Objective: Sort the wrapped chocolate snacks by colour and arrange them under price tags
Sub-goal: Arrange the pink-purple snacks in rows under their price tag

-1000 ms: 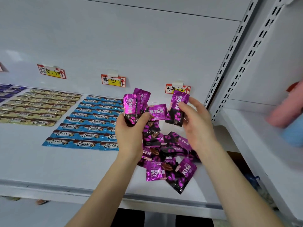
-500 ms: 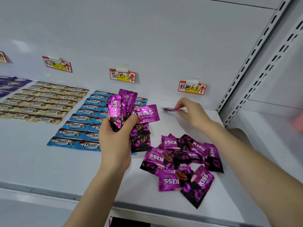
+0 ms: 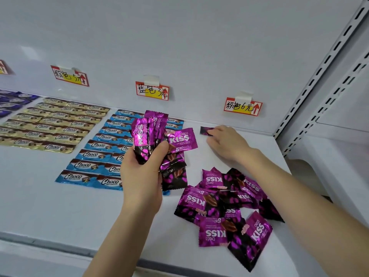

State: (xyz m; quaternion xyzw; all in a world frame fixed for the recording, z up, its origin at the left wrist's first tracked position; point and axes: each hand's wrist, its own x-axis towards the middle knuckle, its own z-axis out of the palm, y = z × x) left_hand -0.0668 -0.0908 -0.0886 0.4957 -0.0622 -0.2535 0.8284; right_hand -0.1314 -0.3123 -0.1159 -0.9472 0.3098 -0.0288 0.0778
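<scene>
My left hand (image 3: 142,176) grips a bunch of several purple Kiss chocolate packets (image 3: 157,136), held upright above the white shelf (image 3: 50,212). My right hand (image 3: 225,143) reaches to the back of the shelf and pinches one purple packet (image 3: 205,130), which lies flat below the right price tag (image 3: 242,106). A loose pile of purple Kiss packets (image 3: 225,208) lies on the shelf under my right forearm. Blue Choco bars (image 3: 103,148) lie in rows under the middle price tag (image 3: 152,90). Gold bars (image 3: 54,124) lie in rows under the left price tag (image 3: 69,75).
Dark blue bars (image 3: 12,100) lie at the far left under another tag (image 3: 3,66). Slotted metal uprights (image 3: 319,66) close the shelf on the right, with a second shelf (image 3: 339,166) beyond. The shelf's front edge (image 3: 60,248) runs along the bottom.
My right hand carried one purple packet from the bunch to the back of the shelf and laid it flat under the right price tag. The left hand kept its bunch.
</scene>
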